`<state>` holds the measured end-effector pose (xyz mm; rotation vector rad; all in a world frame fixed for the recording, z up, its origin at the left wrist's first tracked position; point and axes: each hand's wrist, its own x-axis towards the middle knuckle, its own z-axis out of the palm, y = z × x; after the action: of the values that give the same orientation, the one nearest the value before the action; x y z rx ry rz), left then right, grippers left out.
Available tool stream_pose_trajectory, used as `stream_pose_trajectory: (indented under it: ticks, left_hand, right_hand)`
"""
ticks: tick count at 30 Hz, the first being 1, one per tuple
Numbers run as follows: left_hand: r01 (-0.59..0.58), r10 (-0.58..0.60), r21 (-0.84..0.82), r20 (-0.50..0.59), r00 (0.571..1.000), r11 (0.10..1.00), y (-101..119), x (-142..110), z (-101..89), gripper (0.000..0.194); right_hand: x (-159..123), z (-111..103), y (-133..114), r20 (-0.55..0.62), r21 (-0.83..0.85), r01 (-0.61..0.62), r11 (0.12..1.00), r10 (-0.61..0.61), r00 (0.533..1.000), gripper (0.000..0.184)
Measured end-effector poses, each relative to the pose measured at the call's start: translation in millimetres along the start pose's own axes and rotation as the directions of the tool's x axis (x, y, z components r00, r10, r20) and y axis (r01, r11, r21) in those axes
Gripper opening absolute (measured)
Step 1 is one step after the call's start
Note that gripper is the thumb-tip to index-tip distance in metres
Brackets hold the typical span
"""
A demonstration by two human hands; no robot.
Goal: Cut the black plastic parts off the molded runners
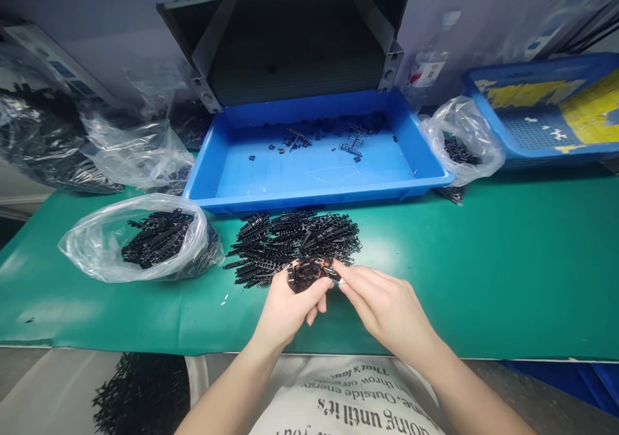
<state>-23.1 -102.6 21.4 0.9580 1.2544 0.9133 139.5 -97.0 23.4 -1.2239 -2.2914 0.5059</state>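
Note:
My left hand [290, 309] grips a clump of black moulded plastic parts [304, 275] just in front of a large loose heap of similar black parts [294, 245] on the green mat [464, 280]. My right hand [384, 309] comes in from the right, its fingertips pinched on a small piece with a pale tip [336, 277] at the edge of the clump. The fingers hide part of that piece, so its exact kind is unclear.
A blue plastic tray [314, 193] with scattered black parts stands behind the heap. Clear plastic bags of black parts [162, 245] lie on both sides. A blue basket [536, 109] sits at the back right, and more black parts [140, 396] lie below the table edge.

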Motion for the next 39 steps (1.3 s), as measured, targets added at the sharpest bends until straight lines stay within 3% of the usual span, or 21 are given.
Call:
stream_pose_trajectory:
  ticks: [10,19,21,23,25,27,30,31,32,33,34,35,37,38,39]
  left_hand:
    - [0.04,-0.027,0.14,-0.091,0.995,0.989,6,-1,3.5,0.029]
    - [0.031,-0.026,0.035,-0.125,0.992,0.999,-3,0,8.8,0.022]
    - [0.037,-0.031,0.04,-0.142,0.989,0.999,-2,0,4.0,0.019]
    - [-0.006,0.038,0.136,-0.233,0.972,0.991,5,0,-10.0,0.018]
    - [-0.082,0.21,0.318,-0.393,0.895,0.945,18,-2,-34.6,0.02]
    - [-0.114,0.453,0.554,-0.525,0.721,0.824,36,-6,-69.1,0.025]
    - [0.07,0.733,0.821,-0.542,0.411,0.567,64,-10,-131.4,0.032]
    - [0.179,0.758,0.847,-0.529,0.383,0.5,71,-10,-151.5,0.033]
    - [0.281,0.746,0.855,-0.518,0.419,0.436,77,-10,-169.5,0.035]
    - [0.351,0.682,0.871,-0.488,0.545,0.343,80,-9,-184.3,0.039]
    - [0.397,0.637,0.883,-0.458,0.62,0.249,82,-7,-194.8,0.047]
    - [0.408,0.641,0.894,-0.425,0.639,0.186,82,-5,-200.6,0.054]
    - [0.345,0.74,0.926,-0.339,0.581,0.154,75,1,-197.1,0.057]
    - [0.261,0.788,0.951,-0.289,0.544,0.168,70,5,-188.4,0.051]
    - [0.15,0.808,0.973,-0.229,0.543,0.175,64,10,-176.4,0.041]
  right_hand:
    - [1,5,-3,-0.066,0.007,0.002,1.0,-0.002,0.998,0.033]
    - [-4,21,-3,-0.197,-0.021,-0.019,1.0,0.015,0.98,0.031]
    - [-7,23,1,-0.206,0.019,-0.039,0.999,0.042,0.978,0.031]
    - [-10,24,7,-0.177,0.073,-0.065,0.995,0.077,0.981,0.032]
    - [-13,25,16,-0.146,0.109,-0.121,0.987,0.136,0.98,0.032]
    - [-16,25,22,-0.12,0.132,-0.195,0.972,0.211,0.97,0.032]
    - [-20,24,25,-0.091,0.166,-0.259,0.952,0.276,0.957,0.034]
    - [-21,24,25,-0.093,0.176,-0.277,0.945,0.296,0.951,0.034]
    - [-22,24,24,-0.102,0.187,-0.299,0.936,0.321,0.942,0.034]
    - [-22,23,22,-0.112,0.195,-0.325,0.925,0.35,0.93,0.034]
    - [-23,23,21,-0.12,0.203,-0.345,0.916,0.373,0.92,0.035]
    - [-23,23,20,-0.119,0.212,-0.354,0.911,0.383,0.916,0.035]
    - [-23,24,19,-0.117,0.229,-0.36,0.904,0.393,0.912,0.035]
    - [-22,24,18,-0.118,0.237,-0.363,0.901,0.398,0.91,0.034]
    - [-22,24,18,-0.118,0.246,-0.366,0.898,0.402,0.908,0.034]
